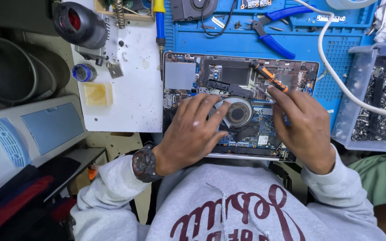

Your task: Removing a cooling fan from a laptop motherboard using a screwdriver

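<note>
At the worktop's left edge I see a blue-capped jar (84, 72) on a white sheet (130, 98). My left hand (190, 134) lies open, fingers spread flat on the opened laptop (188, 73) beside its round fan (239, 112). The laptop sits at the near edge of the blue mat (228, 42). My right hand (302, 127) pinches an orange-and-black screwdriver (269, 76), tip down on the board. Blue pliers (271, 31) lie behind; a screw tray (380, 98) fills the right edge.

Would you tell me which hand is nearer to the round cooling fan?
Left. The left hand rests with fingertips on the cooling fan; the right hand sits beside it, holding the screwdriver.
</note>
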